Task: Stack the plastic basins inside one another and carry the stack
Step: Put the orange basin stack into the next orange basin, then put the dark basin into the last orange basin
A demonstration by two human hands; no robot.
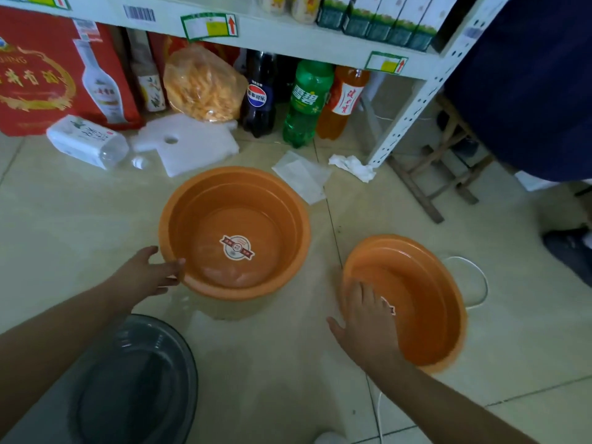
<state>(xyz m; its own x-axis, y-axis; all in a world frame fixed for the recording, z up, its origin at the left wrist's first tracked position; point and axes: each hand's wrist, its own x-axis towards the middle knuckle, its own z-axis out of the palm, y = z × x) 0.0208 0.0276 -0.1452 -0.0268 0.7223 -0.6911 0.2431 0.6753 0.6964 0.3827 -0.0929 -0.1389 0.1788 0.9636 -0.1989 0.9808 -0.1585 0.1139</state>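
Observation:
Two orange plastic basins stand apart on the tiled floor. The larger basin [282,219], with a round sticker on its bottom, is in the middle. My left hand [150,274] rests at its near-left rim, fingers spread and touching the edge. The smaller orange basin [426,309] is to the right and looks tilted. My right hand [368,318] lies over its near-left rim with the fingers reaching inside. A dark grey basin [134,386] stands at the bottom left, under my left forearm.
A white metal shelf [413,100] stands behind, with soda bottles [307,100], a snack bag [201,84] and a red gift box [48,75] under it. Foam [189,145], tissues [352,166] and a tissue pack [86,141] litter the floor. A person in dark clothes [528,84], a wooden stool [439,161], a white cable [477,277].

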